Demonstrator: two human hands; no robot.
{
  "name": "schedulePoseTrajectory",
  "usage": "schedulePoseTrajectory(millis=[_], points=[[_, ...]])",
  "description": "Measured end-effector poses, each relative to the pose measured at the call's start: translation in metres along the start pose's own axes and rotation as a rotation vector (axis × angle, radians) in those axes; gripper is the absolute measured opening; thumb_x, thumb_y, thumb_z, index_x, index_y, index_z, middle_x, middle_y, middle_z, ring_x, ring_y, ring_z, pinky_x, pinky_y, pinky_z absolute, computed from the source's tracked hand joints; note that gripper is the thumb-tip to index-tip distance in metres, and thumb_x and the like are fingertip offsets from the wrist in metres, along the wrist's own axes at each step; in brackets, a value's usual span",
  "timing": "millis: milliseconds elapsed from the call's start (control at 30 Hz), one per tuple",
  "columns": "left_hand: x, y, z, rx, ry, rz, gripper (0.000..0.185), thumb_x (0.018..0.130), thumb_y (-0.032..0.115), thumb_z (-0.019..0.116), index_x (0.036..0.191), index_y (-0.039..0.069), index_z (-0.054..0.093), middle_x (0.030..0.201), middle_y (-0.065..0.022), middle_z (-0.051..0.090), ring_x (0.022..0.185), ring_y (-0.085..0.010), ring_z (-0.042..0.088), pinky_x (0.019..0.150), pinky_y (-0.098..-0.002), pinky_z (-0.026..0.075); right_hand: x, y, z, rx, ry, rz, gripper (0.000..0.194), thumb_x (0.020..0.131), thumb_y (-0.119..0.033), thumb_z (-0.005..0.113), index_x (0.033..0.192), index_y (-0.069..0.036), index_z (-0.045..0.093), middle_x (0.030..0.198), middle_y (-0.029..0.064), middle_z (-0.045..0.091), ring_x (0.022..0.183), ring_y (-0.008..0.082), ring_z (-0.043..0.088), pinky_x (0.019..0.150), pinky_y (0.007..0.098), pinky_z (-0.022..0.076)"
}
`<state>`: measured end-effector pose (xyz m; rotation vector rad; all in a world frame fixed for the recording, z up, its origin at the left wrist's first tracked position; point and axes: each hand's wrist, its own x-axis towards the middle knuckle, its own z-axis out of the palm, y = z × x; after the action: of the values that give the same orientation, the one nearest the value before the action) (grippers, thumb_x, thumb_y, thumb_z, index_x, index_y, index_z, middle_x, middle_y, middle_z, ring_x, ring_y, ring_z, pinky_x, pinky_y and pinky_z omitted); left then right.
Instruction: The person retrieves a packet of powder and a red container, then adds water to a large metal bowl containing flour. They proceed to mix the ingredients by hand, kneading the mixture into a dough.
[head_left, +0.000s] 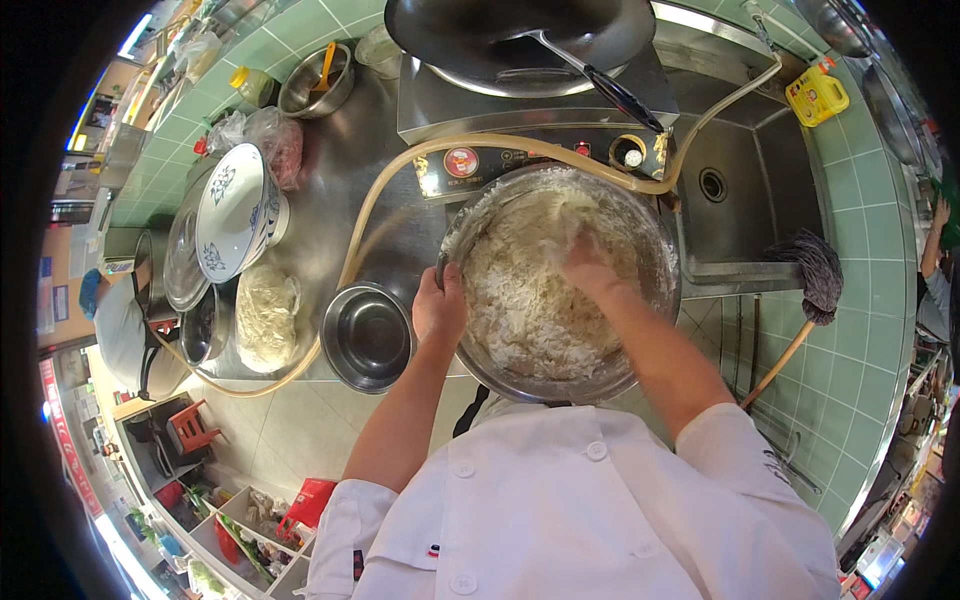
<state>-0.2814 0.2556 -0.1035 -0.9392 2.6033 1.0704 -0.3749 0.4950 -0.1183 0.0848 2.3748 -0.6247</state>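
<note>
In front of my body a large stainless steel mixing bowl (570, 390) holds shaggy, floury dough (525, 300). My left hand (439, 304) grips the bowl's left rim, thumb up at the edge. Reaching into the mixture, my right hand (589, 262) presses among the loose clumps; its fingers are blurred and partly buried, so what they hold does not show. Flour coats the inner wall of the bowl. A smaller steel bowl (369, 337) stands just left of my left hand, at the counter's front edge.
A beige hose (487, 140) curves across the counter behind the bowl. Beyond it, a wok (517, 37) with a ladle (600, 75) sits on an induction cooker. At right are a sink (750, 225) and a mop (817, 277). A patterned bowl (232, 214) and bagged dough (266, 319) lie left.
</note>
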Motion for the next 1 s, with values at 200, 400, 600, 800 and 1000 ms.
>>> schedulePoseTrajectory(millis=[200,400,600,800,1000], points=[[-0.004,0.007,-0.002,-0.025,0.029,0.018,0.049,0.102,0.052,0.049,0.113,0.006,0.063,0.101,-0.0198,0.071,0.098,-0.0417,0.066,0.085,-0.0476,0.049,-0.005,-0.015,0.015,0.069,-0.297,-0.106,0.089,0.091,-0.053,0.064,0.155,-0.001,0.030,0.156,0.0244,0.037,0.142,0.0374,0.040,0.119,0.0449,0.0317],[-0.004,0.009,-0.005,-0.012,0.015,0.006,0.048,0.102,0.051,0.048,0.110,0.006,0.063,0.100,-0.0191,0.071,0.097,-0.0426,0.066,0.084,-0.0488,0.049,-0.084,0.007,0.021,-0.139,-0.328,-0.437,0.056,0.089,-0.041,0.066,0.130,-0.003,0.058,0.143,0.0219,0.054,0.139,0.0352,0.045,0.116,0.0520,0.0342],[-0.003,0.004,-0.003,-0.046,-0.001,-0.008,0.047,0.101,0.051,0.048,0.110,0.008,0.064,0.098,-0.0193,0.071,0.096,-0.0428,0.066,0.083,-0.0498,0.049,-0.082,0.069,0.008,-0.922,-0.077,-0.360,0.046,0.096,-0.038,0.055,0.125,-0.003,0.064,0.143,0.0201,0.055,0.144,0.0326,0.038,0.117,0.0533,0.0312],[-0.001,0.002,0.000,-0.041,0.019,0.006,0.047,0.101,0.051,0.048,0.111,0.008,0.064,0.099,-0.0195,0.072,0.098,-0.0421,0.067,0.084,-0.0502,0.050,-0.016,0.024,0.027,-0.274,0.000,-0.100,0.052,0.096,-0.039,0.057,0.131,-0.001,0.061,0.145,0.0216,0.053,0.139,0.0346,0.045,0.116,0.0497,0.0341],[0.000,0.002,0.000,-0.005,0.029,0.023,0.047,0.101,0.052,0.047,0.111,0.009,0.064,0.099,-0.0196,0.072,0.097,-0.0427,0.067,0.083,-0.0507,0.050,-0.028,-0.028,0.037,-0.147,-0.327,-0.310,0.053,0.093,-0.037,0.062,0.132,0.000,0.061,0.137,0.0236,0.058,0.129,0.0363,0.054,0.105,0.0454,0.0460]])
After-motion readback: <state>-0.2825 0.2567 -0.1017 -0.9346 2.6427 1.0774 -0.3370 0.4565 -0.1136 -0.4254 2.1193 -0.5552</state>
